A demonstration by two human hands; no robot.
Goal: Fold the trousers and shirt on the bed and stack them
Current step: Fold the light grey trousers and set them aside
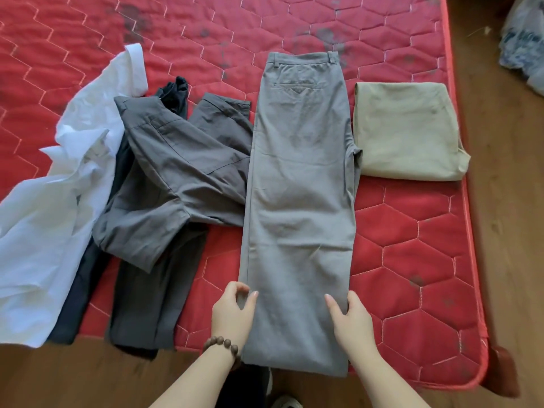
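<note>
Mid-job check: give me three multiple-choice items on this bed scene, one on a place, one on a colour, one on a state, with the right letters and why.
1. Where does the folded beige trousers bundle lie?
A. Right of the long light-grey trousers
B. On the white shirt
C. On the floor

2. What colour is the crumpled shirt at the left?
A. Black
B. White
C. Beige

3. How do the light-grey trousers lie?
A. Rolled into a ball
B. Hanging from a hook
C. Flat and lengthwise on the red quilted mattress, legs together

Key: 1 A, the bundle sits beside the trousers' upper part near the mattress's right edge. 2 B, its cloth is plainly white. 3 C, the left hand and right hand grip the edges near the hem.
</note>
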